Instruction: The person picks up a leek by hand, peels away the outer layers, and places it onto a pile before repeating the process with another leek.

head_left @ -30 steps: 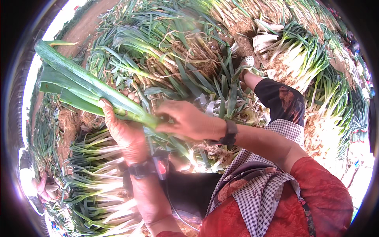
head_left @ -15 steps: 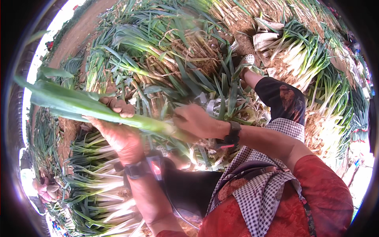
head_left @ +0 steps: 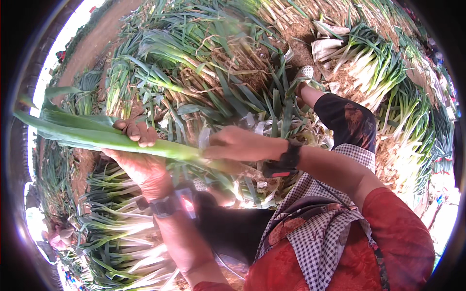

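A large leek lies slantwise across my hands, its green leaves reaching out to the left and its pale end to the right. My left hand is wrapped round its green part, thumb and fingers closed. Around the leek's pale part, my right hand is closed, fingers pinched against its side. A thin whitish strip stands up by the right fingertips; it looks like peeled outer skin. The root end, below the right hand, is blurred.
Trimmed leeks lie in a row at lower left. A heap of untrimmed leeks spreads ahead, with peeled scraps between my legs. More bundled leeks lie on the right, by a foot in a spotted shoe.
The leek and my left hand have shifted slightly left. My right hand has moved a little down and left along the leek, and a whitish strip now shows at its fingertips.
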{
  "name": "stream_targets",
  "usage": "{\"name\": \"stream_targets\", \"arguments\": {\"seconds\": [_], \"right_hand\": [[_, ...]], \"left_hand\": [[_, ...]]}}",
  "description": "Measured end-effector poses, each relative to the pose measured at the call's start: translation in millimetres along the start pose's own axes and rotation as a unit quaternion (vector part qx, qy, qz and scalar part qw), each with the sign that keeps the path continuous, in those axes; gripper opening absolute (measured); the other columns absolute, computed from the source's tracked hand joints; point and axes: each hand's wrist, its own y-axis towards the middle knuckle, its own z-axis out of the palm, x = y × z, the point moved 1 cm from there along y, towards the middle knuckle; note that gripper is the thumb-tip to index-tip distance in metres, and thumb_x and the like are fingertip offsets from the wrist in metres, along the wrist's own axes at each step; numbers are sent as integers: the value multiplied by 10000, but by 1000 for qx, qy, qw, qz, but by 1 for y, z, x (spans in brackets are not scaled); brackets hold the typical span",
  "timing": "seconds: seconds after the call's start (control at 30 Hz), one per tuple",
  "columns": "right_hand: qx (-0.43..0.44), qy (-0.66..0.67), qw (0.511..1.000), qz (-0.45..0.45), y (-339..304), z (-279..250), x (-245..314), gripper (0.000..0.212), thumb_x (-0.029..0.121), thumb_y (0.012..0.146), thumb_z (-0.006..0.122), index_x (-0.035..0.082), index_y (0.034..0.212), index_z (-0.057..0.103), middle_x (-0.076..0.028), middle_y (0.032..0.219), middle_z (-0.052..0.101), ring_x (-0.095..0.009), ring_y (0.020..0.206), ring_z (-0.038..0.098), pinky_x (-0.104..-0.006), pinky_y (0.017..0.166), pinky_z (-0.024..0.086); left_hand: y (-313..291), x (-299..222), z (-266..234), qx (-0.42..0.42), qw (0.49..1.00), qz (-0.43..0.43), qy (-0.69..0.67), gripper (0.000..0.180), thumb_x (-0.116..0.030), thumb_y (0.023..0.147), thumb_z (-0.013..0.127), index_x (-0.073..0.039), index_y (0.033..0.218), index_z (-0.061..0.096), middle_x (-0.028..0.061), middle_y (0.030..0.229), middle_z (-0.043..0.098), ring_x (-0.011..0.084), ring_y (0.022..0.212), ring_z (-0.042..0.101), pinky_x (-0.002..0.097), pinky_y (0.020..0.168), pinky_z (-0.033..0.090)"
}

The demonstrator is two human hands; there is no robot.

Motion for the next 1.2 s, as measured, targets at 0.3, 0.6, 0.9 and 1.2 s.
{"name": "stream_targets", "arguments": {"seconds": [0.3, 0.6, 0.9, 1.2], "right_hand": [[-252, 595, 719, 256, -11, -12, -74, 185, 214, 972, 513, 55, 899, 575, 2, 715, 562, -35, 515, 444, -171, 426, 357], [-249, -456, 854, -17, -46, -79, -111, 200, 193, 917, 582, 35, 1038, 596, -126, 943, 606, -234, 761, 620, -324, 616, 505], [-119, -232, 953, -154, -4, -4, -11, 340, 185, 738, 764, 57, 923, 508, -114, 887, 554, -314, 783, 587, -387, 671, 449], [-52, -362, 910, -197, -20, 15, -11, 209, 186, 836, 637, 61, 932, 499, -106, 883, 513, -297, 764, 575, -392, 584, 450]], "left_hand": [[3, -9, 5, -64, 996, 63, 1, 164, -169, 893, 601, -84, 839, 472, -32, 665, 380, 88, 584, 340, 237, 573, 317], [4, -36, -14, -130, 984, 120, 33, 317, -271, 714, 787, -111, 791, 525, -34, 670, 424, 86, 592, 380, 226, 566, 337], [9, -14, -6, -153, 982, 110, 30, 319, -326, 781, 747, -105, 778, 518, -31, 678, 415, 100, 607, 374, 232, 573, 338], [0, -15, -12, -214, 965, 95, 118, 424, -478, 797, 714, -97, 889, 552, -10, 762, 537, 116, 674, 485, 267, 651, 420]]}}
